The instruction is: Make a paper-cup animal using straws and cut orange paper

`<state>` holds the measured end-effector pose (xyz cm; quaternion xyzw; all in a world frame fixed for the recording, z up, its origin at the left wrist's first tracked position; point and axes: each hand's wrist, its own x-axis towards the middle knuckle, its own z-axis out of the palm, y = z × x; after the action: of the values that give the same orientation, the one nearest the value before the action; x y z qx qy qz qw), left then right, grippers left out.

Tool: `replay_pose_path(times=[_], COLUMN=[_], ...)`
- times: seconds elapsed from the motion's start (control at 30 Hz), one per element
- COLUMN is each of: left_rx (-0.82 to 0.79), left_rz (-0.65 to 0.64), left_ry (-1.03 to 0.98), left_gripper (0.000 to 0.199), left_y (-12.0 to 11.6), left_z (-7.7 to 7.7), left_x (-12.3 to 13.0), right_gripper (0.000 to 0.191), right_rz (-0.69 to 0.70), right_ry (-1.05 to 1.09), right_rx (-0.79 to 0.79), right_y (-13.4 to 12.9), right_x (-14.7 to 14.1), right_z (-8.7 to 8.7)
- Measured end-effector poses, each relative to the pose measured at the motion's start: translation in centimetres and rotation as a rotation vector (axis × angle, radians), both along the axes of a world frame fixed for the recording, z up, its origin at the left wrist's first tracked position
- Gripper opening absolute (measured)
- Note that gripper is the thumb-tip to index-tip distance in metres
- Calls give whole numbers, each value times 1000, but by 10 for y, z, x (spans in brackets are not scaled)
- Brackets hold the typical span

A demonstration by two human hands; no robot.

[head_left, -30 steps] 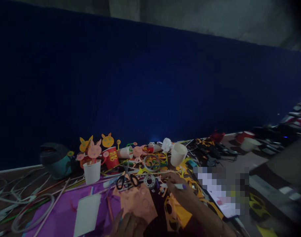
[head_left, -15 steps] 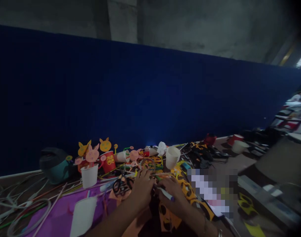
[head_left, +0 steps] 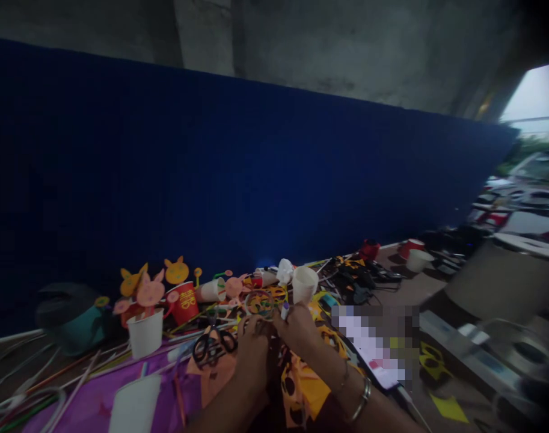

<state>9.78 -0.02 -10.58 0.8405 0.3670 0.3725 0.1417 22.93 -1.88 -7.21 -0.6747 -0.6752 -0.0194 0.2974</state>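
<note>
One purple-ended marker [head_left: 285,310] in the right hand [head_left: 299,329], left hand [head_left: 254,340] close beside

The right hand's fingers are closed around the marker, whose purple end points up toward 12 o'clock; most of its barrel is covered. The left hand is bent, fingers curled downward; whether it pinches anything I cannot tell, as its fingertips and the gap between the hands are dark.

At 5 o'clock lies creased yellow-orange paper [head_left: 317,391] with rounded cut-outs beside it. Black-handled scissors [head_left: 202,347] rest at 9 o'clock, blades hard to make out. A ring-shaped roll [head_left: 246,302] sits at 11 o'clock, an upright white cup [head_left: 305,285] at 1. Pixelation masks part of the phone [head_left: 368,347] at 3 o'clock. At 8 o'clock a tapered white piece [head_left: 135,404], cut off by the bottom edge, overlaps smooth purple sheeting [head_left: 87,402].
</note>
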Motion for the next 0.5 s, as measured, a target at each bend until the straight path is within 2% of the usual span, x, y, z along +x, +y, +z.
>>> replay_pose_path(times=[0.13, 0.23, 0.37, 0.43, 0.5], left_rx=[8, -37, -80, -74, -70], left_rz=[55, 87, 112, 178, 288], left_ry=[81, 177, 436, 530, 564], left_gripper=[28, 30, 39, 46, 40], left_y=[-8, -14, -11, -3, 8], left_z=[3, 14, 40, 56, 69], left_x=[-4, -3, -8, -23, -46], right_gripper=[33, 34, 32, 34, 43], right_rz=[31, 33, 13, -14, -69], right_ry=[-53, -85, -122, -130, -126], right_rx=[-64, -116, -199, -238, -262], right_y=[4, 1, 3, 8, 15], right_x=[-9, -11, -12, -13, -13], right_z=[-9, -14, -9, -1, 10])
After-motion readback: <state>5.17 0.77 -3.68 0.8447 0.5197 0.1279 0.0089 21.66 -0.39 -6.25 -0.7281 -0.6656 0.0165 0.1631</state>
